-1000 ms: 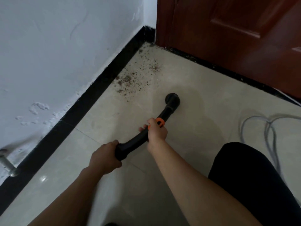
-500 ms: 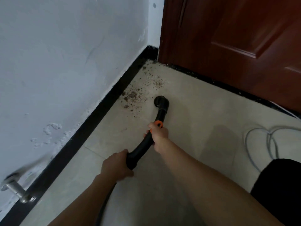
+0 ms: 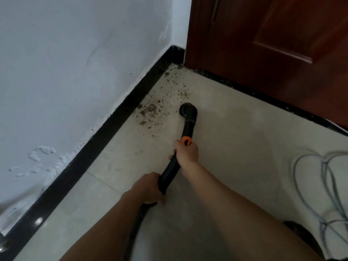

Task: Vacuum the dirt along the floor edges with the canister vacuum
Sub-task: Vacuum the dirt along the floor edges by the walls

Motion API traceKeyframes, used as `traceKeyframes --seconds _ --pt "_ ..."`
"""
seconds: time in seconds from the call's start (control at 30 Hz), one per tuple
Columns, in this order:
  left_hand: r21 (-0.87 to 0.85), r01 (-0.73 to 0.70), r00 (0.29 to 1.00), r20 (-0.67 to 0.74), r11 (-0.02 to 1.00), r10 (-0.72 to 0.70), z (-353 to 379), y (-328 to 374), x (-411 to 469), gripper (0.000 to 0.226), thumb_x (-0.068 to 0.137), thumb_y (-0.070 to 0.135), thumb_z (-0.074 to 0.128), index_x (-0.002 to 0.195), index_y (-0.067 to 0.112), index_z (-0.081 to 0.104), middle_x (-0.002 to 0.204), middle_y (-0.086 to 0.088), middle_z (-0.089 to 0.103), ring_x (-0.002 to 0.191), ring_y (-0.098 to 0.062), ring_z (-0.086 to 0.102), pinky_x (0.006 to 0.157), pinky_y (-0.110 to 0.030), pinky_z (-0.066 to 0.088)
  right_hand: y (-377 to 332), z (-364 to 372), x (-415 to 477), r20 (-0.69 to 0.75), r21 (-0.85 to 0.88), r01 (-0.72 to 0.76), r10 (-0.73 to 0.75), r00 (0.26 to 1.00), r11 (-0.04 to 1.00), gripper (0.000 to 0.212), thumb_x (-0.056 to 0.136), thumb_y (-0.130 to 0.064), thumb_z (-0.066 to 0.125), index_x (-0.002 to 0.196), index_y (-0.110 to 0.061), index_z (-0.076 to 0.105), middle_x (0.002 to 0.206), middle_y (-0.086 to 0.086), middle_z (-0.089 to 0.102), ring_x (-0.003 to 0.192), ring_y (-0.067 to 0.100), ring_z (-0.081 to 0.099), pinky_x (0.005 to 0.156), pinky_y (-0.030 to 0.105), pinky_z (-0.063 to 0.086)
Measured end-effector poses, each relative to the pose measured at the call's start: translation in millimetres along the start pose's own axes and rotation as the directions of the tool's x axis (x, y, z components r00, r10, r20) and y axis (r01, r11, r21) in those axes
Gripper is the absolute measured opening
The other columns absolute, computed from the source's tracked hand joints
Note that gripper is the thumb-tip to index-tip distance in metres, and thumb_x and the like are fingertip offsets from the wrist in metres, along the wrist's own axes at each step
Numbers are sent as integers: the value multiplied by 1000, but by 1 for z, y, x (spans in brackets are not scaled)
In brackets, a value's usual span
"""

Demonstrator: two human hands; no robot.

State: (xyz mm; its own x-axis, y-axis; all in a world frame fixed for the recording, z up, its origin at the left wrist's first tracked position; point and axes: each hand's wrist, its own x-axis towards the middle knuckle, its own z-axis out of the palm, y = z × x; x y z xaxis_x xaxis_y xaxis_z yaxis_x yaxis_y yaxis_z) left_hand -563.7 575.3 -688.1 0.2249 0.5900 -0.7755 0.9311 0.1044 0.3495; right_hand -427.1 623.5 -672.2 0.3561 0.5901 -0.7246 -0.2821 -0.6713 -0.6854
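Pale beige floor tiles (image 3: 235, 147) fill the lower part of the view. They meet a white plastered wall (image 3: 75, 72) at 9 o'clock and a dark red-brown wooden door (image 3: 263, 44) at 1 o'clock. A black skirting board (image 3: 98, 140) runs along the foot of the wall up to the corner at 12 o'clock. Brown crumbs of dirt (image 3: 150, 110) lie scattered on the tiles from this corner toward the middle, with the thickest patch near the board.

The black curved plastic vacuum tube (image 3: 188, 127) points to 12 o'clock. Its round nozzle (image 3: 185, 109) is low over the floor, just beside the dirt, which lies at 9 o'clock from it; I cannot tell if the nozzle touches the tile. The right hand (image 3: 187, 152) grasps the tube just below its orange ring (image 3: 186, 140), with fingers curled round it. The left hand (image 3: 149, 188) grips the lower end of the tube, where a black ribbed hose (image 3: 139, 219) goes out toward 6 o'clock. Loops of grey cable (image 3: 323, 185) lie on the floor at 4 o'clock, well apart from the tube.
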Motion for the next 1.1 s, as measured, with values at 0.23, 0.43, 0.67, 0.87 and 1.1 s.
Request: traceKeyframes --seconds 0.23,0.43,0.67,0.87,1.1 --pt "33 231 972 30 973 -232 6 -56 -55 43 58 11 75 97 21 59 93 1 67 85 -13 65 78 -29 56 62 29 -51 162 33 -36 30 986 999 24 90 -18 63 109 -12 48 77 5 65 48 12 66 50 24 51" --pt "48 422 904 45 905 -424 27 -91 -103 39 62 7 73 94 23 60 90 3 68 84 -11 64 72 -22 52 114 42 -96 367 23 -110 94 925 994 50 90 -27 70 127 -24 36 116 3 59 89 16 68 68 23 56" --pt "-117 431 890 -109 894 -443 41 -79 -125 33 49 6 65 77 22 56 83 -2 68 77 -16 66 62 -26 51 110 47 -92 467 -49 -24 44 883 999 51 87 -26 64 131 -17 38 110 8 61 92 26 70 84 41 60" --pt "-312 232 839 -415 921 -352 27 -47 -108 39 62 11 75 95 22 58 89 2 63 83 -15 58 80 -35 52 48 50 -54 432 -17 0 7 902 1000 43 92 -23 59 128 -13 40 99 5 60 71 21 73 63 28 57" --pt "-284 254 856 -380 925 -351 20 -43 -90 37 66 15 73 97 20 54 90 -1 61 83 -17 57 79 -36 52 31 58 -39 503 -88 -15 58 862 996 43 88 -20 60 128 -10 45 109 15 66 70 21 74 56 24 52"
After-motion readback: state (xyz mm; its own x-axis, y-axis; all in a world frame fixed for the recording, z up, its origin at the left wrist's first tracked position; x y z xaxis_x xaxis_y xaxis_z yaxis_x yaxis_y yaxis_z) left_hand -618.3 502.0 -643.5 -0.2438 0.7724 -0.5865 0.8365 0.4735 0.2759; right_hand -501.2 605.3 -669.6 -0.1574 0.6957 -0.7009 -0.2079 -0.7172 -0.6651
